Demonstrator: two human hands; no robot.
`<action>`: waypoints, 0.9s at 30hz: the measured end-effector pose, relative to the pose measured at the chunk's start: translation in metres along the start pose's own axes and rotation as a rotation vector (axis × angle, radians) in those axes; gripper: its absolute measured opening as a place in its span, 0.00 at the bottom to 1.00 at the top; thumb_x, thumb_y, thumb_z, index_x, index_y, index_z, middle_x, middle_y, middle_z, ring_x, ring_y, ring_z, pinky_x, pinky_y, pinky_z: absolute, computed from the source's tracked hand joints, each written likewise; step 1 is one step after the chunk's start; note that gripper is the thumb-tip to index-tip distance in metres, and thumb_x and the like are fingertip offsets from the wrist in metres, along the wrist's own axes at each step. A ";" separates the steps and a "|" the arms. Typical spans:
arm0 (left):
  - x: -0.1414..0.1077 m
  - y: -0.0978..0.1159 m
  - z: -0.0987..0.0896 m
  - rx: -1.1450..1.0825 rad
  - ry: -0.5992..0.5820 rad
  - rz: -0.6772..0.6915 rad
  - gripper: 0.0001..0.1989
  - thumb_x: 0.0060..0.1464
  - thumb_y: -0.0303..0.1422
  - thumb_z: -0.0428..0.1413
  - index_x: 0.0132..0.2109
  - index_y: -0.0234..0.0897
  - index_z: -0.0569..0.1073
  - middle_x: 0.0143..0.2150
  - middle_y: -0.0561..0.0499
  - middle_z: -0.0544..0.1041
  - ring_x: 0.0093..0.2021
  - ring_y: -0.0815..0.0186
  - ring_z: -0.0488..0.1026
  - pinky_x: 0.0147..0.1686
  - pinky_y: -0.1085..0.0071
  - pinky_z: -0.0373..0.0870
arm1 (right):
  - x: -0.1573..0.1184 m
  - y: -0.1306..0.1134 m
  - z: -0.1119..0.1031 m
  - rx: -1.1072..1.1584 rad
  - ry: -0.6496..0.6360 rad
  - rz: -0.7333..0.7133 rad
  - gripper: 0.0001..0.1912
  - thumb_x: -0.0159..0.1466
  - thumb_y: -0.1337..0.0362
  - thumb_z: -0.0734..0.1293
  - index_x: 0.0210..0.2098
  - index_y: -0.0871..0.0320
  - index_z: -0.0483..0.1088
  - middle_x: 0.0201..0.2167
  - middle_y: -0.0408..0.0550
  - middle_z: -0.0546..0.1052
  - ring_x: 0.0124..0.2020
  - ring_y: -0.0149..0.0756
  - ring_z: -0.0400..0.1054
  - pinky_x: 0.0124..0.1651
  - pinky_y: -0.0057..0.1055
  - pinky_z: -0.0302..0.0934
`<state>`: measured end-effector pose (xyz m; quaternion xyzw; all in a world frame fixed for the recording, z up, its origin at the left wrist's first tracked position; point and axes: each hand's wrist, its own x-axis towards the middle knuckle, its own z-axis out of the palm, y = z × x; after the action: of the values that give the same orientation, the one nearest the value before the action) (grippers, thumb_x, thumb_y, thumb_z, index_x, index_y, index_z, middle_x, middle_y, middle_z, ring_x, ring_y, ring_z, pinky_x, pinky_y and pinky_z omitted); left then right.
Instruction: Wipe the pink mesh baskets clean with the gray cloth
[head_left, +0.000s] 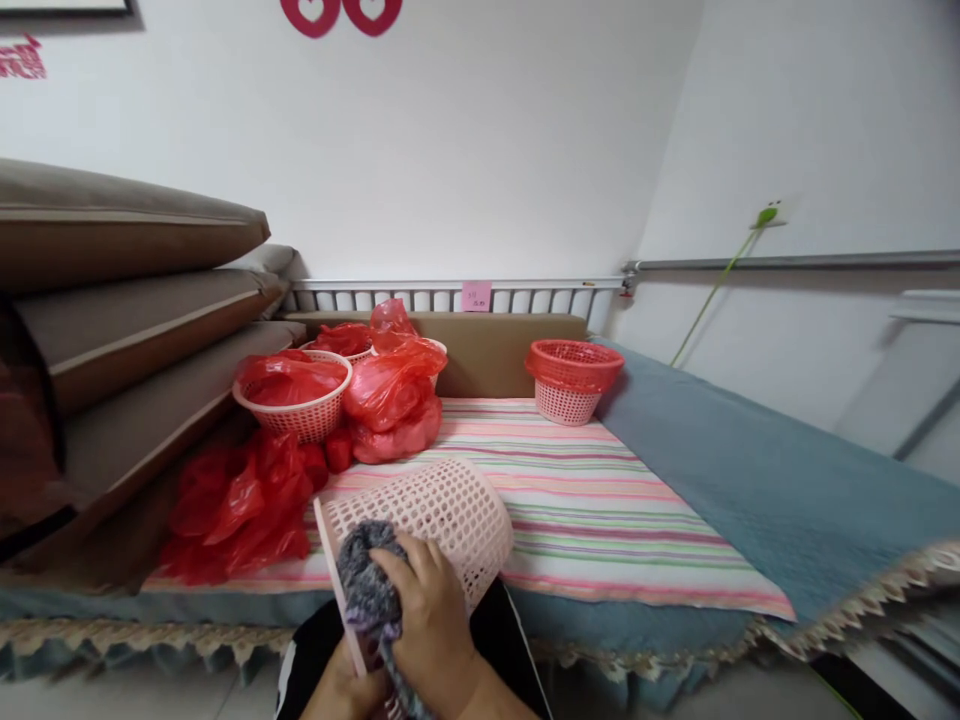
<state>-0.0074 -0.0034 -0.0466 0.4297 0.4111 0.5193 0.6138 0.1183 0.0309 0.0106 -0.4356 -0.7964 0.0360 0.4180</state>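
Basket: we have a pale pink perforated basket (457, 500) tipped on its side above our lap, mouth to the left, base to the right. All places below are relative to it.
Left hand: our left hand (349, 692) is closed on the near part of the rim; some of its fingers are hidden.
Right hand: our right hand (435, 610) is half curled, fingers bunched over the grey cloth (366, 575), pressing it to the outer wall near the rim.
Cloth: crumpled, fuzzy, lavender at one edge; a tail of it hangs below the right hand.
Loose bags: crumpled red plastic bags (240, 515), left of the basket.
Lined basket: upright white basket (304, 415) with red plastic inside, beyond and left.
Bundle: bulging red plastic bag (397, 390), beyond, slightly left.
Far basket: upright pink basket (566, 403), red plastic around its top, beyond and right.
Sheet: striped sheet (600, 520), mostly beyond and right.
Cushions: stacked brown-grey cushions (150, 310), far left.
Note: pink note (476, 296), well beyond, on the white rail (540, 284).
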 end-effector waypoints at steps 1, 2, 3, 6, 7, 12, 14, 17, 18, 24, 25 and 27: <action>-0.002 -0.003 0.001 -0.050 -0.003 -0.010 0.33 0.35 0.40 0.68 0.51 0.38 0.71 0.53 0.42 0.75 0.54 0.45 0.69 0.54 0.53 0.64 | 0.005 0.013 -0.002 -0.041 0.024 0.031 0.34 0.45 0.77 0.62 0.51 0.50 0.67 0.50 0.48 0.69 0.49 0.43 0.62 0.51 0.40 0.58; -0.003 -0.006 0.003 -0.112 -0.014 -0.022 0.36 0.32 0.40 0.69 0.52 0.39 0.70 0.52 0.42 0.75 0.54 0.45 0.69 0.55 0.52 0.63 | 0.010 0.029 -0.006 -0.085 0.057 0.075 0.35 0.45 0.79 0.60 0.51 0.51 0.67 0.51 0.48 0.68 0.50 0.42 0.61 0.52 0.39 0.57; -0.004 -0.008 0.005 -0.174 -0.030 -0.031 0.39 0.31 0.40 0.70 0.54 0.40 0.68 0.52 0.42 0.75 0.54 0.45 0.68 0.56 0.52 0.62 | 0.016 0.046 -0.010 -0.130 0.105 0.137 0.35 0.45 0.81 0.59 0.50 0.53 0.67 0.50 0.49 0.68 0.51 0.41 0.61 0.53 0.38 0.56; -0.005 -0.012 0.013 -0.249 -0.099 -0.048 0.40 0.33 0.40 0.69 0.56 0.40 0.67 0.51 0.41 0.76 0.56 0.46 0.67 0.58 0.53 0.59 | 0.033 0.095 -0.027 -0.240 0.209 0.330 0.30 0.49 0.80 0.58 0.50 0.58 0.67 0.46 0.52 0.70 0.49 0.42 0.61 0.51 0.36 0.57; -0.005 -0.011 0.016 -0.239 -0.124 -0.045 0.40 0.34 0.40 0.69 0.56 0.39 0.67 0.52 0.41 0.75 0.57 0.47 0.66 0.59 0.53 0.58 | 0.038 0.107 -0.032 -0.273 0.224 0.383 0.29 0.50 0.79 0.58 0.50 0.59 0.67 0.45 0.52 0.70 0.47 0.43 0.61 0.50 0.36 0.58; -0.007 -0.003 0.021 -0.223 -0.175 -0.010 0.37 0.36 0.42 0.68 0.55 0.38 0.69 0.54 0.40 0.74 0.59 0.48 0.63 0.61 0.54 0.55 | 0.045 0.119 -0.043 -0.381 0.213 0.462 0.26 0.52 0.77 0.60 0.50 0.61 0.67 0.42 0.53 0.71 0.44 0.46 0.62 0.47 0.37 0.58; -0.009 -0.002 0.019 -0.240 -0.168 0.004 0.34 0.37 0.40 0.68 0.53 0.40 0.70 0.54 0.42 0.74 0.58 0.49 0.65 0.60 0.55 0.57 | 0.044 0.105 -0.036 -0.352 0.187 0.419 0.26 0.52 0.78 0.60 0.50 0.61 0.67 0.42 0.53 0.71 0.45 0.46 0.62 0.49 0.37 0.58; -0.009 -0.004 0.014 -0.244 -0.175 0.008 0.31 0.36 0.39 0.68 0.51 0.40 0.72 0.53 0.43 0.75 0.56 0.50 0.68 0.58 0.56 0.60 | 0.037 0.066 -0.017 -0.193 0.133 0.318 0.29 0.48 0.80 0.59 0.48 0.59 0.68 0.45 0.52 0.70 0.48 0.44 0.61 0.52 0.38 0.56; -0.008 -0.005 0.013 -0.232 -0.157 0.005 0.31 0.36 0.40 0.68 0.49 0.40 0.73 0.52 0.43 0.75 0.55 0.49 0.69 0.57 0.56 0.62 | 0.033 0.049 -0.009 -0.118 0.113 0.285 0.29 0.47 0.80 0.59 0.48 0.58 0.68 0.46 0.51 0.70 0.49 0.43 0.61 0.53 0.37 0.56; 0.016 -0.020 0.034 0.055 0.093 0.074 0.23 0.42 0.48 0.61 0.42 0.39 0.76 0.40 0.42 0.80 0.50 0.47 0.71 0.53 0.50 0.64 | 0.003 -0.040 0.015 0.228 -0.044 0.102 0.29 0.45 0.75 0.64 0.45 0.50 0.69 0.45 0.46 0.69 0.45 0.41 0.64 0.48 0.35 0.59; 0.019 -0.022 0.036 0.070 0.095 0.077 0.21 0.45 0.49 0.58 0.42 0.39 0.76 0.40 0.43 0.80 0.51 0.47 0.70 0.54 0.50 0.63 | 0.001 -0.045 0.014 0.231 -0.062 0.082 0.30 0.44 0.74 0.65 0.46 0.49 0.69 0.45 0.46 0.69 0.45 0.41 0.64 0.48 0.35 0.59; 0.020 -0.030 0.030 0.085 0.034 0.071 0.23 0.43 0.47 0.61 0.44 0.39 0.76 0.43 0.43 0.79 0.54 0.45 0.67 0.56 0.48 0.60 | 0.001 -0.043 0.011 0.196 -0.085 0.051 0.31 0.44 0.72 0.66 0.48 0.48 0.68 0.46 0.46 0.68 0.45 0.42 0.63 0.49 0.36 0.58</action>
<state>0.0324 0.0107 -0.0672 0.4607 0.4278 0.5302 0.5689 0.0818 0.0086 0.0220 -0.4109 -0.7947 0.1427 0.4235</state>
